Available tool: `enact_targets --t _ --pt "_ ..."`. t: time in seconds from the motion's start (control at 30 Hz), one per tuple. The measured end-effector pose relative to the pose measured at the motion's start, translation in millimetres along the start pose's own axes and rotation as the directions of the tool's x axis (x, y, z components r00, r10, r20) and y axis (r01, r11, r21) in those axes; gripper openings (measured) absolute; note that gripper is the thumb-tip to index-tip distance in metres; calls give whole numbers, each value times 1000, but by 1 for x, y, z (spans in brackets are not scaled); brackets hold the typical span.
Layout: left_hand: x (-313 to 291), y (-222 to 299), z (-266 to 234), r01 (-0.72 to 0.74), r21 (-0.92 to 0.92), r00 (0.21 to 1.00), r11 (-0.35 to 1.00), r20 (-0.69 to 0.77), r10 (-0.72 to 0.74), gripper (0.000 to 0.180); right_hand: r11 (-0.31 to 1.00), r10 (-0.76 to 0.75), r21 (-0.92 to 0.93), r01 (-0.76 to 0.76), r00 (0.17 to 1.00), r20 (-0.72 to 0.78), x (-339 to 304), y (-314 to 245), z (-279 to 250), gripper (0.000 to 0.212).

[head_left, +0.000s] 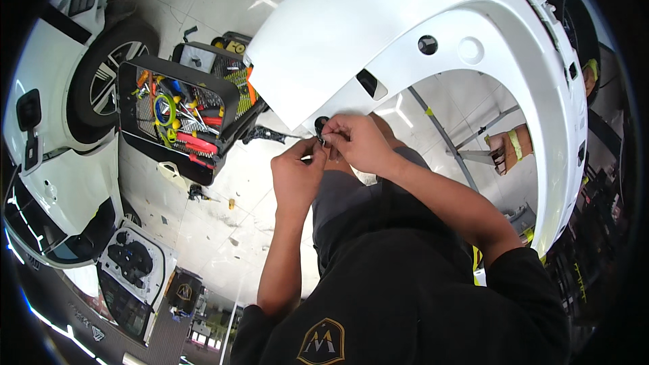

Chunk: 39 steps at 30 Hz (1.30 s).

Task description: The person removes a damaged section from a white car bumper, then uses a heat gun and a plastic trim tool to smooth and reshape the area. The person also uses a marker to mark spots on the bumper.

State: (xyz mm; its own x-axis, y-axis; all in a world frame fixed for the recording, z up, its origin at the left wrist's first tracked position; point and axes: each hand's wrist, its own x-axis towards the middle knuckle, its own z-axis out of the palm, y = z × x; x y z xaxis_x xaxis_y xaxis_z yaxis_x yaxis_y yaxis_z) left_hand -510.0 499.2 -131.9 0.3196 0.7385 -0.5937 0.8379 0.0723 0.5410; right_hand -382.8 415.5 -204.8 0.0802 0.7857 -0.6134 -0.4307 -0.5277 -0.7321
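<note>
A large white car bumper [324, 40] fills the upper part of the view, its narrow corner reaching down to my hands. At that corner is a small black rounded piece [320, 124]; whether it is fixed to the bumper I cannot tell. My left hand [297, 170] is closed, thumb and fingertips pinched just under the black piece. Beside it, my right hand [362, 143] is also pinched, its fingertips touching the black piece and meeting the left fingertips. Anything smaller between the fingertips is hidden.
To the left, an open black toolbox [125, 118] holds screwdrivers, pliers and other hand tools. A white car with a black wheel [108, 78] stands beyond it. Below lies a removed door [132, 277]. A metal stand [443, 132] shows through the bumper's arch, near a taped brown piece [503, 152].
</note>
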Motion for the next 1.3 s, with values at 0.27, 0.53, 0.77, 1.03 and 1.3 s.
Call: enact_targets --t 0.27,0.53,0.77,1.03,1.3 --pt "9 -7 -7 -147 38 989 988 21 146 27 994 -92 -66 89 995 -43 -2 -7 5 6" --pt "8 3 -5 -111 70 994 991 25 109 24 998 -57 -41 55 997 -55 -3 -9 4 7" --pt "8 -2 6 -130 185 989 974 -42 140 24 970 -208 -147 192 973 -98 3 7 10 4" --pt "15 -38 30 -94 -199 988 975 -137 68 22 977 -212 -39 210 975 -67 8 17 5 7" --pt "15 -46 14 -6 -532 1000 846 -24 -9 27 996 -85 -4 85 996 -13 -4 5 1 6"
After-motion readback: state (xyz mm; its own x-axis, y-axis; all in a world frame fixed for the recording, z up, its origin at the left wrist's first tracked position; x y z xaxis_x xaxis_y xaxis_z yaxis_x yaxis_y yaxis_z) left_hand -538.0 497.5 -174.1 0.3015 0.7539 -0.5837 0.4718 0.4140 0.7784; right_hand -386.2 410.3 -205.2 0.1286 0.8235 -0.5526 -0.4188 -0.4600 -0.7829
